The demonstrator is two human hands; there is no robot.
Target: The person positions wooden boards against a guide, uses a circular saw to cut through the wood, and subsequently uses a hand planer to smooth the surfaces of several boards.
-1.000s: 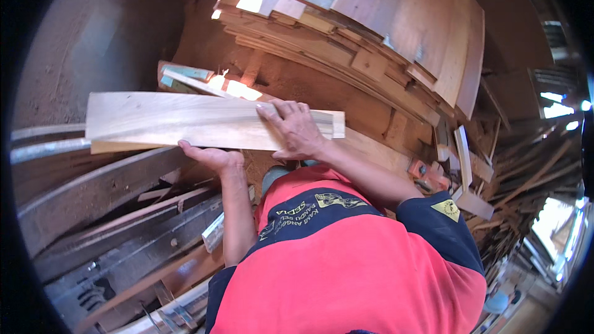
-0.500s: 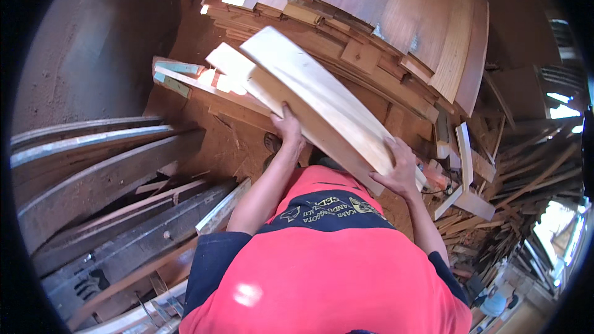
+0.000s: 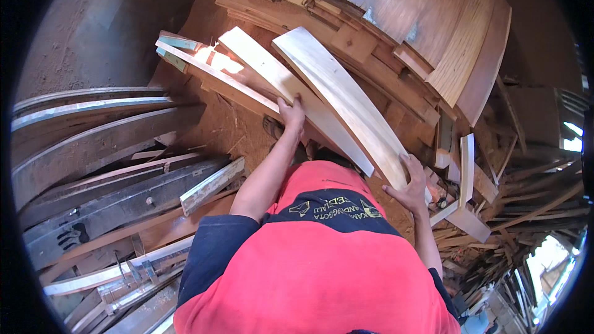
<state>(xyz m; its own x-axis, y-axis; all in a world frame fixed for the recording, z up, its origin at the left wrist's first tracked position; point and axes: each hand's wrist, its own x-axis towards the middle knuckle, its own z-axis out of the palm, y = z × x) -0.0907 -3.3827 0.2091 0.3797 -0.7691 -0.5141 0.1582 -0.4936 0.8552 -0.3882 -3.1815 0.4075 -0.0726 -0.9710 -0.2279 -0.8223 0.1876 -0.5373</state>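
Observation:
Two pale wooden planks are held side by side in front of me, slanting from far left to near right. My left hand (image 3: 292,119) is closed on the edge of the left plank (image 3: 263,63), about midway along it. The thumb lies on its upper face. My right hand (image 3: 411,184) grips the near end of the right plank (image 3: 344,96), thumb on one side and fingers on the other. A narrow dark gap shows between the planks at their far ends. Their undersides are hidden.
A stack of wide boards (image 3: 402,0) rises ahead. Beside my left arm lie long timbers (image 3: 124,192) and a clamp-like metal piece (image 3: 133,272). A low board piece (image 3: 216,77) sits beyond my left hand. Scrap wood (image 3: 526,204) is heaped at the right.
The two planks have shifted apart: the left one now lies beside the right instead of partly under it. My right hand has moved slightly nearer and to the right.

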